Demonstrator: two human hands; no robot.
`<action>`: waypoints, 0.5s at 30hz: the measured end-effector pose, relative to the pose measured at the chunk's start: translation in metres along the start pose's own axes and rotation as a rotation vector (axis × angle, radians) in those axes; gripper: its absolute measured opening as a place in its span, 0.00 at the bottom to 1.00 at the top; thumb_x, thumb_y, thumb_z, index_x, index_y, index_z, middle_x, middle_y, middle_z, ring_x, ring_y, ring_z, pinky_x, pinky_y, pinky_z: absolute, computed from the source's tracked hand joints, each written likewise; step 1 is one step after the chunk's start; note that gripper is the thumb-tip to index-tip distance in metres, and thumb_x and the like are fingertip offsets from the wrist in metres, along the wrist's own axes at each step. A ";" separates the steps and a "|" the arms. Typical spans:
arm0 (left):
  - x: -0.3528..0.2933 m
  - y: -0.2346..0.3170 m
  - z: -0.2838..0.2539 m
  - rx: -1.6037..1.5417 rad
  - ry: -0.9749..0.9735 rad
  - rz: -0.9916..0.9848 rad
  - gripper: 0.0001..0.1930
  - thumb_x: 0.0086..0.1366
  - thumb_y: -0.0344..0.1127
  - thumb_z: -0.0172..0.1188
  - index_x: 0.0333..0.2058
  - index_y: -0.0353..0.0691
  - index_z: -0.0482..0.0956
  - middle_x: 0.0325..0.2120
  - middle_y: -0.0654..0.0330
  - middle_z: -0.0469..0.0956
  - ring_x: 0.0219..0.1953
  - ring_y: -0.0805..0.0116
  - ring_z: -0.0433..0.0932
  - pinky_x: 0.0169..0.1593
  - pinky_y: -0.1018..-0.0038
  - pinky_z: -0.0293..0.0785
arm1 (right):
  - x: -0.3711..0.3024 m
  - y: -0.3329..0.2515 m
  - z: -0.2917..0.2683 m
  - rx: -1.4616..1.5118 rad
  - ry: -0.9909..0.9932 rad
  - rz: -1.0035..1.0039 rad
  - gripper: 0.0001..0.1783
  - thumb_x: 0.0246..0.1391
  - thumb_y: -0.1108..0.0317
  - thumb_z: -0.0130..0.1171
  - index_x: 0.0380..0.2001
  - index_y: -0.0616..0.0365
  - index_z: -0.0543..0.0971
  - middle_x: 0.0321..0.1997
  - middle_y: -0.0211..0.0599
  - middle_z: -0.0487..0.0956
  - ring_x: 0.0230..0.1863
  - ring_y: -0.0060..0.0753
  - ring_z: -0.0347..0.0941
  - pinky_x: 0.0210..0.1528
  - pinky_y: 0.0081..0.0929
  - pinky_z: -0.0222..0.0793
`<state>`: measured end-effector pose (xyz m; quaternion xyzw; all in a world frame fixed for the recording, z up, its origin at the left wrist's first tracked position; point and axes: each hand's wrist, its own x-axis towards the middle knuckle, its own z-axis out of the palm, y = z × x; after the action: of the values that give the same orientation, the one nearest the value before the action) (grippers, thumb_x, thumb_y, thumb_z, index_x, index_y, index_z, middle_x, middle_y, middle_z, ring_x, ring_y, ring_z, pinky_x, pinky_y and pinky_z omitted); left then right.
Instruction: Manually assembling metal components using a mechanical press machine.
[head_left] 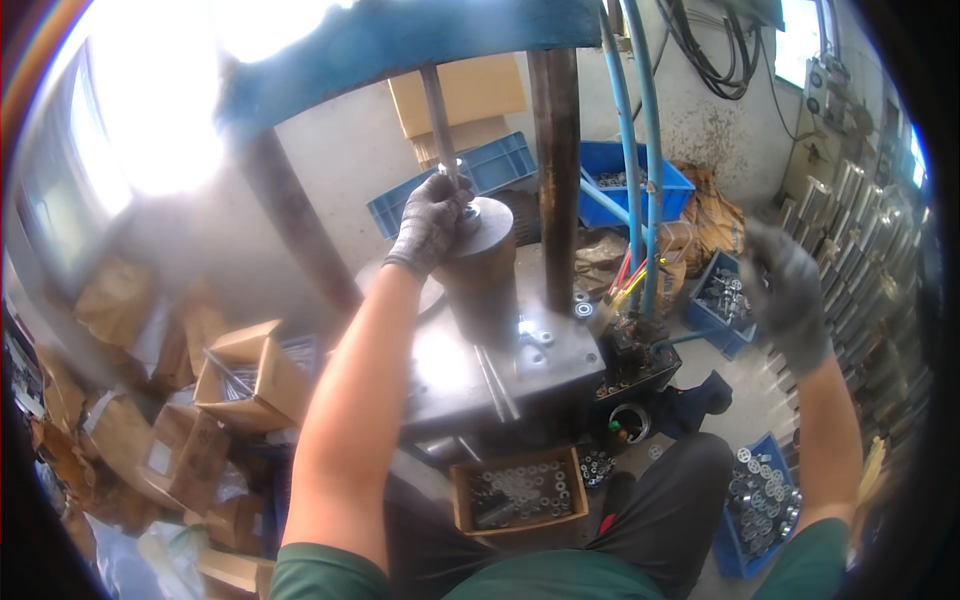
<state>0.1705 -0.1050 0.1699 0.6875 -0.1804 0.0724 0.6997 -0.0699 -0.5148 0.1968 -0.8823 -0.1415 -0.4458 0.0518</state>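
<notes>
My left hand (432,222), in a dark grey glove, is raised at the top of a thick metal cylinder (480,270) on the press table. Its fingers are closed where a vertical press rod (437,115) comes down to the cylinder. A small shiny metal piece (450,168) shows just above the fingers; what they grip is mostly hidden. Out to the right, my right hand (790,300), gloved too, hangs in the air above the floor, apart from the press. Motion smears its fingers. Two thin metal rods (496,383) lie on the press table (450,385) in front of the cylinder.
Blue crates (755,500) of metal parts stand at right, another crate (715,325) farther off. A wooden box (520,492) of ring-shaped parts sits between my legs. Cardboard boxes (255,380) crowd the left. Stacked metal tubes (860,270) line the far right. Blue hoses (650,150) hang beside the press post (557,180).
</notes>
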 end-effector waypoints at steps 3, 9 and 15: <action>-0.002 -0.002 -0.003 -0.044 -0.008 -0.010 0.06 0.71 0.24 0.59 0.45 0.37 0.80 0.38 0.62 0.80 0.41 0.71 0.77 0.46 0.71 0.79 | 0.035 0.010 0.024 0.082 0.050 0.065 0.19 0.57 0.71 0.63 0.53 0.57 0.80 0.41 0.48 0.84 0.40 0.49 0.83 0.44 0.43 0.80; -0.003 -0.003 -0.005 0.223 0.112 0.109 0.07 0.70 0.27 0.61 0.45 0.38 0.81 0.37 0.60 0.80 0.39 0.73 0.78 0.44 0.72 0.79 | 0.028 0.006 0.015 0.003 -0.104 0.073 0.21 0.57 0.71 0.63 0.55 0.57 0.79 0.44 0.50 0.84 0.40 0.49 0.84 0.45 0.41 0.81; -0.006 0.006 0.005 0.195 0.180 0.041 0.08 0.69 0.29 0.63 0.45 0.39 0.82 0.36 0.61 0.81 0.38 0.71 0.79 0.46 0.70 0.79 | -0.058 -0.021 -0.042 -0.165 -0.321 -0.123 0.22 0.51 0.70 0.66 0.51 0.60 0.79 0.48 0.49 0.83 0.41 0.53 0.83 0.46 0.45 0.79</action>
<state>0.1621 -0.1092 0.1736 0.7392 -0.1231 0.1651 0.6412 -0.1413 -0.5160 0.1753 -0.9331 -0.1646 -0.3117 -0.0712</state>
